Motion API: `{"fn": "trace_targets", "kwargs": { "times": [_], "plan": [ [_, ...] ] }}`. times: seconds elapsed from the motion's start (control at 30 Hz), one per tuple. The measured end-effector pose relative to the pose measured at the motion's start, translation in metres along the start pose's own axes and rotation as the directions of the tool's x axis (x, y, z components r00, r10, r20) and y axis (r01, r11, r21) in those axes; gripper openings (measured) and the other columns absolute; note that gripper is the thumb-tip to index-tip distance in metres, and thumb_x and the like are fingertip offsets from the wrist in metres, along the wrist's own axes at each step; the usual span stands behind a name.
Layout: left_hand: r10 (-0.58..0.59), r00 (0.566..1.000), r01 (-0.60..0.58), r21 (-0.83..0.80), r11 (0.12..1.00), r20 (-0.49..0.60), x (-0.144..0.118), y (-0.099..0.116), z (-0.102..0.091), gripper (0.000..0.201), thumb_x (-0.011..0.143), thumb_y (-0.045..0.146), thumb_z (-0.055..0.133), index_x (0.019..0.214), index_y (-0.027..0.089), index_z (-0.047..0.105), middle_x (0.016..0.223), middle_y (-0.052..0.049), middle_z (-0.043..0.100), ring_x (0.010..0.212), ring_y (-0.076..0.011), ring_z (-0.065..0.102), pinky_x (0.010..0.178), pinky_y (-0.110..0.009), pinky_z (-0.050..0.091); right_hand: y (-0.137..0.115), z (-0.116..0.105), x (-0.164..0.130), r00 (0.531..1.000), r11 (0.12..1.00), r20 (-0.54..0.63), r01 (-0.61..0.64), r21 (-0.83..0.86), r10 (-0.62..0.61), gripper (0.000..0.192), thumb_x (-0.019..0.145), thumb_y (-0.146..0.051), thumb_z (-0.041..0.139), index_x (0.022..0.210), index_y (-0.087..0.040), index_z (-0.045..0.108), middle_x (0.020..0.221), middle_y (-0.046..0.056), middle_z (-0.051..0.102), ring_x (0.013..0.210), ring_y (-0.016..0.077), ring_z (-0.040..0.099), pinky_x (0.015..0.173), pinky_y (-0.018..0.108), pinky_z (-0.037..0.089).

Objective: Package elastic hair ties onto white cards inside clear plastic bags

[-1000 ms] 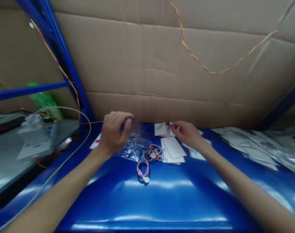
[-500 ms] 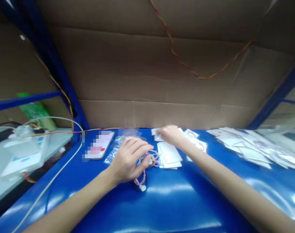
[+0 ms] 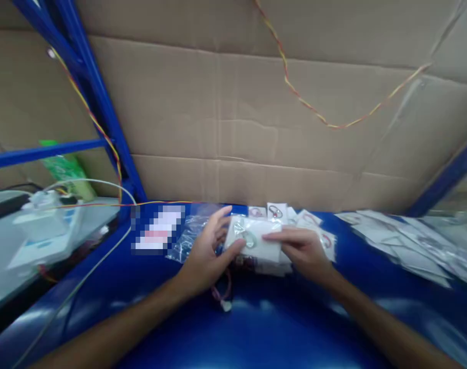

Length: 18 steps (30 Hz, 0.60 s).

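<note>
Both of my hands hold a white card (image 3: 270, 251) with a pale round bracelet (image 3: 250, 239) on it; its shiny surface looks like a clear plastic sleeve. My left hand (image 3: 206, 251) grips the left side, thumb on the front near the bracelet and fingers partly hidden behind. At the right edge, my right hand (image 3: 308, 251) pinches it with the fingers across the front. Below the card a loose pink bracelet (image 3: 223, 297) with a pale end piece lies on the blue surface. More white cards (image 3: 274, 269) lie partly covered beneath the held one.
Behind are several bagged bracelet cards (image 3: 277, 211), and a wide pile of white packets (image 3: 398, 241) lies right. Clear plastic bags (image 3: 183, 241) and a blurred-out phone (image 3: 158, 228) are at left. A pale cable (image 3: 103, 264) crosses the left edge; cardboard (image 3: 233, 133) stands behind.
My right hand has come back from the cards at the rear to the bagged bracelet card. My left hand has left the loose bracelets and now grips that card too.
</note>
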<state>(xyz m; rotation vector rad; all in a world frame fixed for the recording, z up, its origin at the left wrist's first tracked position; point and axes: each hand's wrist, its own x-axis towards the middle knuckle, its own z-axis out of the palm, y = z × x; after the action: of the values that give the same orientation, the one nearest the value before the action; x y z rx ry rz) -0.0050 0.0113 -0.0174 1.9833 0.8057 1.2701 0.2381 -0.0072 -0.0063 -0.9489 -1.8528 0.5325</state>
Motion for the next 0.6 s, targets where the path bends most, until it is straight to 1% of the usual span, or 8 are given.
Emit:
{"fn": "trace_targets", "kwargs": {
  "times": [0.1,0.2,0.23,0.27,0.33,0.37,0.43,0.6],
  "plan": [
    [-0.123,0.990,0.133,-0.163,0.978,0.071,0.002,0.000,0.003,0.062,0.097,0.031,0.058,0.152,0.028,0.031,0.115,-0.013,0.077,0.092,-0.0280,0.079,0.072,-0.042,0.067,-0.008,0.010,-0.005,0.977,0.923,0.084,-0.210,0.321,0.193,0.045,0.093,-0.021,0.047,0.132,-0.026,0.069,0.113,0.007,0.078,0.098,0.0251,0.075,0.081,0.038,0.063],
    [-0.181,0.981,0.194,-0.275,0.942,0.075,0.003,0.007,0.000,0.045,0.089,0.032,0.070,0.131,0.026,0.055,0.105,-0.011,0.078,0.089,-0.0288,0.078,0.074,-0.044,0.065,-0.017,0.018,-0.005,0.949,0.764,0.159,-0.313,0.564,0.271,0.078,0.092,-0.036,0.061,0.161,-0.034,0.024,0.113,0.007,0.077,0.088,0.0250,0.077,0.071,0.039,0.066],
    [-0.206,0.973,0.227,-0.313,0.922,0.100,0.003,0.010,-0.001,0.036,0.086,0.032,0.074,0.118,0.023,0.060,0.100,-0.010,0.078,0.088,-0.0276,0.077,0.075,-0.043,0.065,-0.020,0.019,-0.006,0.942,0.745,0.164,-0.333,0.578,0.294,0.082,0.089,-0.039,0.069,0.159,-0.034,0.027,0.107,0.006,0.078,0.082,0.0243,0.076,0.067,0.037,0.066],
    [-0.241,0.960,0.275,-0.340,0.899,0.141,0.003,0.013,-0.003,0.031,0.082,0.031,0.078,0.107,0.021,0.062,0.094,-0.007,0.077,0.083,-0.0249,0.076,0.074,-0.040,0.064,-0.021,0.021,-0.006,0.937,0.748,0.157,-0.344,0.567,0.312,0.075,0.086,-0.039,0.076,0.152,-0.032,0.041,0.100,0.005,0.078,0.077,0.0229,0.075,0.063,0.034,0.065],
    [-0.322,0.917,0.391,-0.375,0.840,0.235,0.001,0.017,-0.005,0.032,0.078,0.031,0.083,0.096,0.020,0.058,0.082,-0.001,0.072,0.067,-0.0159,0.070,0.062,-0.027,0.059,-0.022,0.022,-0.006,0.936,0.782,0.119,-0.344,0.520,0.332,0.042,0.082,-0.039,0.082,0.119,-0.023,0.070,0.088,0.004,0.078,0.069,0.0195,0.073,0.058,0.029,0.063],
    [-0.347,0.898,0.433,-0.398,0.809,0.271,0.000,0.019,-0.006,0.036,0.076,0.030,0.084,0.095,0.020,0.056,0.078,0.002,0.069,0.061,-0.0120,0.065,0.055,-0.021,0.055,-0.022,0.022,-0.005,0.937,0.795,0.098,-0.337,0.504,0.335,0.030,0.080,-0.039,0.083,0.102,-0.020,0.075,0.083,0.004,0.078,0.066,0.0181,0.072,0.057,0.028,0.062],
    [-0.360,0.870,0.485,-0.447,0.752,0.337,-0.003,0.020,-0.007,0.040,0.074,0.031,0.084,0.098,0.021,0.053,0.076,0.004,0.065,0.053,-0.0080,0.058,0.046,-0.016,0.046,-0.021,0.022,-0.005,0.936,0.801,0.074,-0.332,0.498,0.343,0.024,0.075,-0.036,0.087,0.089,-0.018,0.078,0.081,0.004,0.079,0.065,0.0176,0.071,0.059,0.028,0.062],
    [-0.350,0.829,0.542,-0.476,0.693,0.436,-0.004,0.019,-0.008,0.038,0.075,0.033,0.083,0.091,0.022,0.050,0.071,0.005,0.060,0.044,-0.0080,0.053,0.039,-0.017,0.046,-0.021,0.022,-0.002,0.926,0.786,0.106,-0.366,0.499,0.363,0.021,0.072,-0.034,0.089,0.084,-0.020,0.080,0.078,0.004,0.079,0.065,0.0186,0.072,0.059,0.029,0.061]
  ]
}}
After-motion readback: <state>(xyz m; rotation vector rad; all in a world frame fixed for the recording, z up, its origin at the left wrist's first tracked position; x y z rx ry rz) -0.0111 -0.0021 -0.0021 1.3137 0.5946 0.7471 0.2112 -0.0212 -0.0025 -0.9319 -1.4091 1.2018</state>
